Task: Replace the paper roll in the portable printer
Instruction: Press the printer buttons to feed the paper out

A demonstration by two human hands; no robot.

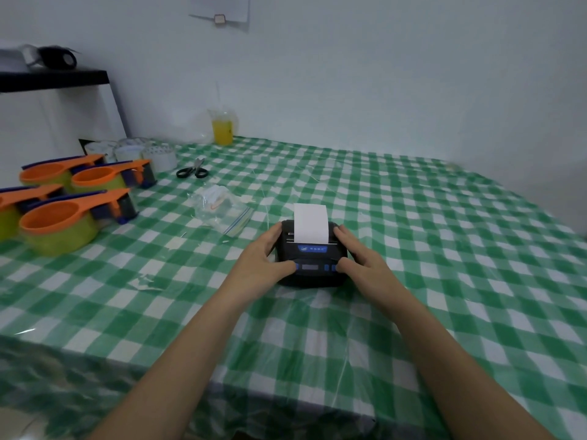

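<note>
A small black portable printer [313, 271] with blue buttons sits on the green checked tablecloth [413, 249] in the middle of the table. A strip of white paper [311, 222] stands up out of its slot. My left hand [265, 258] grips the printer's left side, thumb on the front panel by a blue button. My right hand [359, 254] grips the right side, thumb on the blue buttons at the right. The lid looks closed; the roll inside is hidden.
A clear plastic bag [219, 208] lies left of the printer, black scissors [192, 171] beyond it. Several orange-and-green tape dispensers [60, 227] and tape rolls [158, 155] crowd the left side. A cup of yellow drink [222, 130] stands by the wall.
</note>
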